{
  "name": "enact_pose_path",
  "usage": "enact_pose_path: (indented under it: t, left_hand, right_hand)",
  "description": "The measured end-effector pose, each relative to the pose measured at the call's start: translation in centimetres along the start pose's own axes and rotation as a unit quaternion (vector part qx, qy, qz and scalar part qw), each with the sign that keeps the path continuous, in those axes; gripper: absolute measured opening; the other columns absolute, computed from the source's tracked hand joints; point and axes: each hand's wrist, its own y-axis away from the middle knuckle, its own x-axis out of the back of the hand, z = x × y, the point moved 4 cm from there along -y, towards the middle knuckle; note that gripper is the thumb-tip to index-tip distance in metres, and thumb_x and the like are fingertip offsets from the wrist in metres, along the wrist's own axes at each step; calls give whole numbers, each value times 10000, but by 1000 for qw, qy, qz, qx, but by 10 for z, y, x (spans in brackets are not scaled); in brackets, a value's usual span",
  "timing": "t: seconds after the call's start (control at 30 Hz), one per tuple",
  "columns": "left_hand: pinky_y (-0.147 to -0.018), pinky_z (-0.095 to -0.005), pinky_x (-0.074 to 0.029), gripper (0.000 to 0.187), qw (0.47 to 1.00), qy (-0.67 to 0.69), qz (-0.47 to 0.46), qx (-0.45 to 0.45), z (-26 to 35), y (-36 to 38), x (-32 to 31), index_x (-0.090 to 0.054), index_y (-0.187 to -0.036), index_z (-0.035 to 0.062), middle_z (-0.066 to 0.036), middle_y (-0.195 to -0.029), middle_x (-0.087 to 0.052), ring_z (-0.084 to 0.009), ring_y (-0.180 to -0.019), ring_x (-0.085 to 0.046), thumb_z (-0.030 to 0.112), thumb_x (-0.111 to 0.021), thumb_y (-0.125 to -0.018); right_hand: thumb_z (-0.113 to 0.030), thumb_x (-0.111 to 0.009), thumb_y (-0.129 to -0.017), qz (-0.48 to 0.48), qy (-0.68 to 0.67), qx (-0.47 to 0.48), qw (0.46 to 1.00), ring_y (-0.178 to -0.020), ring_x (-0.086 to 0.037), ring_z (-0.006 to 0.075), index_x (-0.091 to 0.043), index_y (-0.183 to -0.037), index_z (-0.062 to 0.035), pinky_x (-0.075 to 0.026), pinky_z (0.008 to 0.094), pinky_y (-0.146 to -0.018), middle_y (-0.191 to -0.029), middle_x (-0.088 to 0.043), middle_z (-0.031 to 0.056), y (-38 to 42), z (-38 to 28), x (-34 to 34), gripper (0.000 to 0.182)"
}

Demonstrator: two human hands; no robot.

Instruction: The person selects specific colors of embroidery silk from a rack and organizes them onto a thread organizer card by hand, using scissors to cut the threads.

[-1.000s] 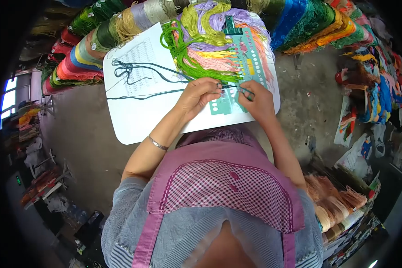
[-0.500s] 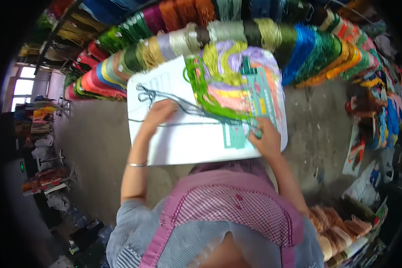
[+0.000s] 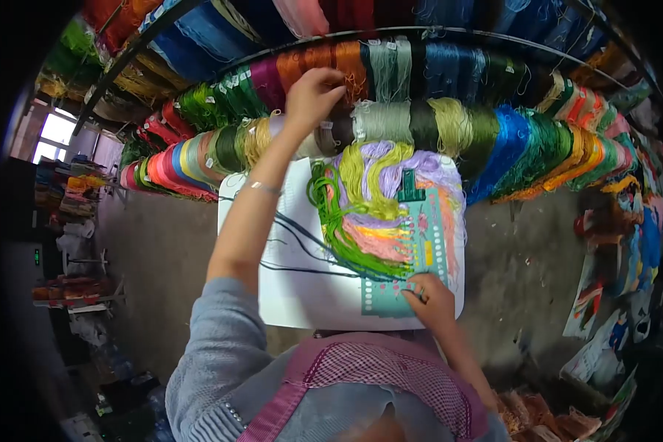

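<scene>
So the dark strands (image 3: 376, 277) trail across the white table (image 3: 302, 306) to the green perforated card (image 3: 392, 302). Right hand (image 3: 429, 296) is curled at the card, can't tell if it's pinching card or thread. Left hand (image 3: 315, 99) is up by the orange-brown skeins (image 3: 353, 62), loosely spread, nothing visible in it. Thread looks light, limp, probably slippery; I'd pinch it where the strands bunch near the card.
</scene>
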Motion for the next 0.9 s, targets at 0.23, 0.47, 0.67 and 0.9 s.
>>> enact_pose_path:
  t: [0.23, 0.47, 0.67, 0.9]
  left_hand:
    - [-745, -388, -525, 243, 970, -120, 106, 185, -25, -66, -81, -739, -875, 104, -74, -897, -710, -269, -830, -681, 313, -754, -753]
    - [-692, -387, -509, 200, 960, -128, 207, 135, -38, -63, -94, -732, -787, 100, -52, -840, -690, -263, -779, -666, 297, -746, -756]
    - [-662, -413, -498, 118, 967, -101, 210, 107, -40, -63, -98, -708, -753, 121, -54, -845, -642, -298, -734, -642, 239, -714, -753]
    - [-636, -338, -507, 151, 971, 171, 136, 96, -59, -54, -97, -641, -800, 18, -92, -837, -639, -205, -677, -662, 167, -666, -799]
  right_hand:
    - [-55, -732, -783, -25, -104, -37, 994, -528, -458, 115, -643, -938, -64, -374, 272, -500, -689, -498, 23, -5, 16, 3, 179]
    - [-35, -743, -781, -40, -134, -57, 988, -540, -450, 97, -644, -944, -60, -373, 257, -503, -674, -501, 16, -10, 20, 6, 192]
    - [-23, -746, -776, -43, -122, -37, 991, -539, -444, 90, -640, -940, -57, -368, 256, -504, -666, -494, 12, -12, 22, 5, 198]
    - [-24, -744, -777, -31, -139, -42, 989, -537, -435, 82, -639, -933, -51, -362, 251, -501, -666, -499, 9, -11, 17, 7, 191]
